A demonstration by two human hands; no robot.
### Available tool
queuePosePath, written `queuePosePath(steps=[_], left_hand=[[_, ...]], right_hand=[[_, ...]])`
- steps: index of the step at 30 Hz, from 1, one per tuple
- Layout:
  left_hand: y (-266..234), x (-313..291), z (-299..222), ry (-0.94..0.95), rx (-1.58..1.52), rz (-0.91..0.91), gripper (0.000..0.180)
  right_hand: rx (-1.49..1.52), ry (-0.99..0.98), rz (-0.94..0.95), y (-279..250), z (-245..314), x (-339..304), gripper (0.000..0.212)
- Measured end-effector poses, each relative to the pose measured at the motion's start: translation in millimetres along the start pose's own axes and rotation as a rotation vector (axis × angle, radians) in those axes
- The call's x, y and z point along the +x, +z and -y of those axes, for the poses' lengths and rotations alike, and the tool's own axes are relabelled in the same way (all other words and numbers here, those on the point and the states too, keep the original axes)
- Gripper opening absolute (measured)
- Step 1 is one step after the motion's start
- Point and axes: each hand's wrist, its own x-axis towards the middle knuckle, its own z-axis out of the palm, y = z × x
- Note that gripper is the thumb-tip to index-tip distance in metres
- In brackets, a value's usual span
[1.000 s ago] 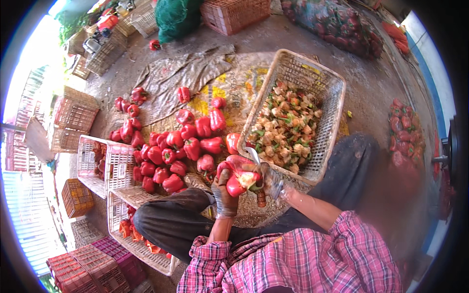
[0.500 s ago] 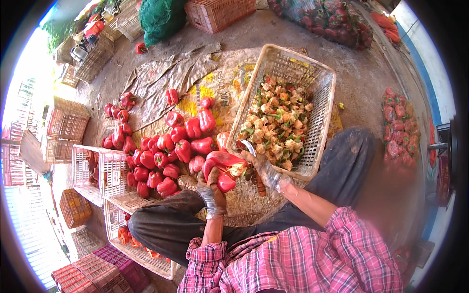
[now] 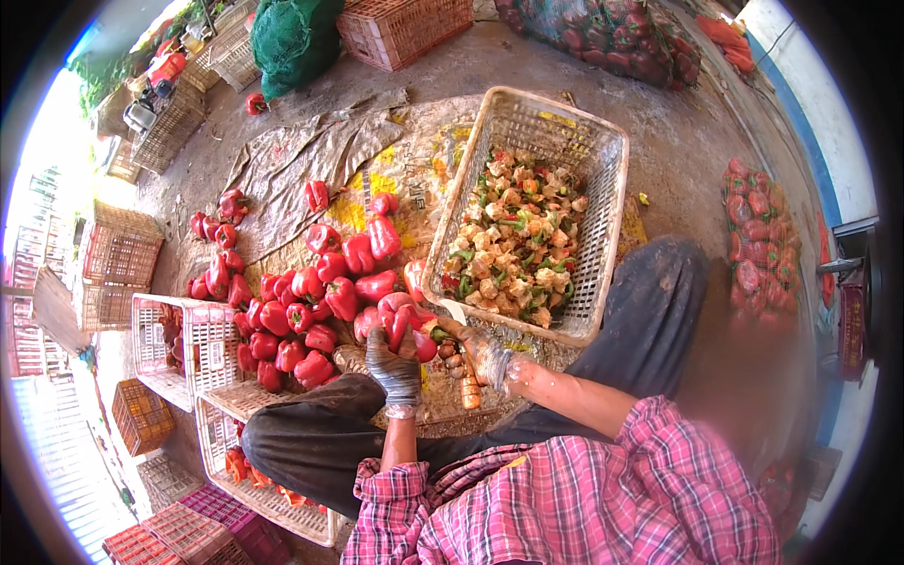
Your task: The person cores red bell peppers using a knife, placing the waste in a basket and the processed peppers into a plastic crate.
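My left hand (image 3: 394, 369), in a grey striped covering, is closed around a red bell pepper (image 3: 401, 310). The pepper's green stem end faces my right hand (image 3: 487, 360). That hand, wrapped at the wrist, grips a knife (image 3: 470, 392); its orange-brown handle sticks out below the fingers, and its pale blade is largely hidden. Both hands meet in front of my bent legs. Just beyond them stands a whitish plastic crate (image 3: 603, 273) holding many pale pepper cores with green stems. Left of it, whole red peppers (image 3: 306, 284) lie in a heap.
A stained sheet (image 3: 282, 162) covers the floor under the heap. White crates (image 3: 214, 341) stand by my left knee, one with red pieces inside. A net sack of peppers (image 3: 759, 235) lies at right, another (image 3: 603, 42) at the back, beside a reddish crate (image 3: 400, 36) and green sack (image 3: 292, 47).
Half a second ago a pale core showed at the held pepper's opened end; now a green stem shows there. My hands have drawn closer together, and the view has shifted slightly.
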Motion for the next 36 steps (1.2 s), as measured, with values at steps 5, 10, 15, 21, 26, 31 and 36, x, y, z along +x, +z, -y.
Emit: queuePosePath(steps=[5, 10, 15, 21, 26, 31, 36], left_hand=[[-30, 14, 18, -0.035, -0.063, -0.151, 0.013], [-123, 45, -27, 0.03, -0.056, -0.484, 0.015], [-347, 51, -51, 0.055, 1.007, -0.656, 0.033], [-305, 80, -13, -0.086, 0.262, -0.324, 0.033], [-48, 134, 128, -0.578, 0.122, 0.315, 0.032], [80, 139, 256, -0.51, 0.443, 0.326, 0.095], [104, 143, 233, -0.61, 0.359, 0.276, 0.1]], right_hand=[[0.156, -0.033, 0.402, 10, 27, -24, 0.025], [-0.057, -0.671, -0.087, 11, 104, -50, 0.033], [0.099, -0.802, -0.443, -48, 118, -28, 0.04], [0.149, -0.675, -0.455, -17, 99, -14, 0.026], [0.186, -0.708, -0.511, -14, 111, -18, 0.028], [-0.01, -0.552, -0.484, -40, 105, -5, 0.028], [-0.216, -0.413, -0.504, -54, 108, -6, 0.035]])
